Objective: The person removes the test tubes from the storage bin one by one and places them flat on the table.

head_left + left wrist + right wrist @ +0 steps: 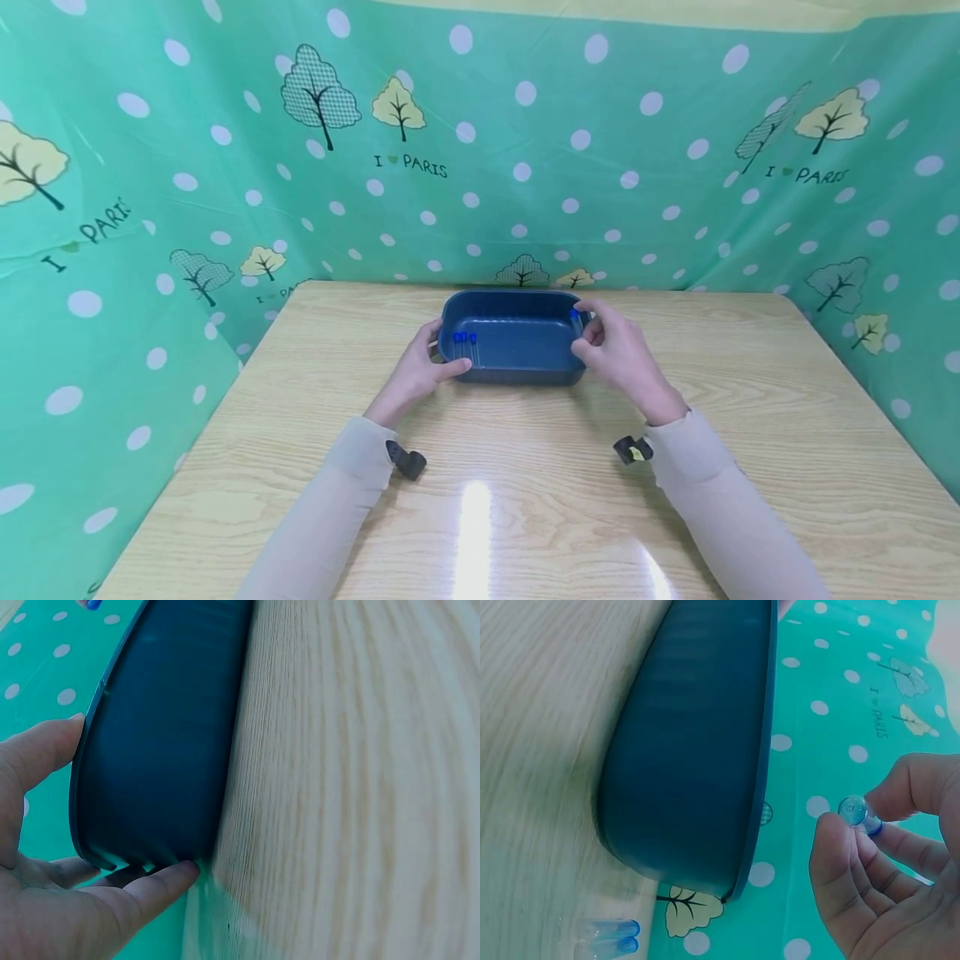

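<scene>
Thumb and forefinger nearly together, a right hand [624, 352] pinches a slim, clear, blue-capped tube [853, 811] between its tips, above the right end of a deep-blue, oblong, plastic-looking tray [517, 377] gripped by the left hand [414, 372]. Apparently mid-transfer, the move calls for steady, controlled placement. Three similar tubes [465, 351] lie inside.

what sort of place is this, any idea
Probably an indoor tabletop set up for recording, though the room beyond is hidden: a green dotted cloth hangs behind and along both sides of the wood-grain table, and the worn black devices look like small cameras.
</scene>
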Demonstrator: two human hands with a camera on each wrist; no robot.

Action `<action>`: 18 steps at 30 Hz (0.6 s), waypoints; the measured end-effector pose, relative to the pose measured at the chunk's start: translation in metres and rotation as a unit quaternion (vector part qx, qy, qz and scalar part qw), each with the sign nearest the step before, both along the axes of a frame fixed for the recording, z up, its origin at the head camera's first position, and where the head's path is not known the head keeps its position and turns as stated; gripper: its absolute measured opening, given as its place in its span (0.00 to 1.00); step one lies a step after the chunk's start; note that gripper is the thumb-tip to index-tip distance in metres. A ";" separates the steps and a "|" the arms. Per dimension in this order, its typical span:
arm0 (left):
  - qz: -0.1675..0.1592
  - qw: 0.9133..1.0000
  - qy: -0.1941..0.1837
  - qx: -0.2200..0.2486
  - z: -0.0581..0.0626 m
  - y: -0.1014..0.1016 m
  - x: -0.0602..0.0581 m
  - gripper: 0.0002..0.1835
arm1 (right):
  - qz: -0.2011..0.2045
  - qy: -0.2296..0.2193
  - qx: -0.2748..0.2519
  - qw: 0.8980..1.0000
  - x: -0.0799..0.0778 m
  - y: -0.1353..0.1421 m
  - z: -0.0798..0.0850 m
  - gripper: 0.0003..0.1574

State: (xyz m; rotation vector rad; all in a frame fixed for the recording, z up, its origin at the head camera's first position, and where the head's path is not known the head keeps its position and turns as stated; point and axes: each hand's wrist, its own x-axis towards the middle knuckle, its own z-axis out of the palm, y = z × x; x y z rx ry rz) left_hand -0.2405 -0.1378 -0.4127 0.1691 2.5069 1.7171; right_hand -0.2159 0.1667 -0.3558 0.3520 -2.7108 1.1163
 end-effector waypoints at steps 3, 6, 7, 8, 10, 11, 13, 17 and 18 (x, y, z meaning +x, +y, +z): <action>-0.001 1.000 0.001 0.000 0.000 0.000 0.000 0.50 | -0.005 -0.004 0.003 1.000 -0.001 0.003 0.001 0.33; -0.002 1.000 0.001 -0.001 0.000 0.001 0.000 0.50 | -0.009 -0.012 0.007 1.000 -0.002 0.005 0.001 0.33; -0.003 1.000 0.002 -0.001 0.000 0.001 0.000 0.50 | -0.010 -0.014 0.008 1.000 -0.002 0.005 0.001 0.33; -0.003 1.000 0.001 -0.002 0.000 0.001 0.000 0.50 | -0.011 -0.016 0.010 1.000 -0.002 0.006 0.001 0.33; -0.002 1.000 0.000 -0.003 0.000 0.000 0.000 0.50 | -0.010 -0.020 0.011 1.000 -0.003 0.007 0.000 0.33; -0.002 1.000 0.000 -0.003 0.000 0.001 0.000 0.50 | -0.010 -0.022 0.009 1.000 -0.004 0.008 0.000 0.33; 0.000 1.000 -0.001 -0.004 0.000 0.001 0.001 0.50 | -0.009 -0.024 0.009 1.000 -0.004 0.010 -0.001 0.33; 0.003 1.000 -0.001 -0.005 0.001 0.001 0.002 0.50 | -0.009 -0.021 0.014 1.000 -0.006 0.016 -0.001 0.34; 0.002 1.000 0.000 -0.006 0.001 0.002 0.002 0.50 | -0.010 -0.019 0.016 1.000 -0.006 0.017 -0.001 0.34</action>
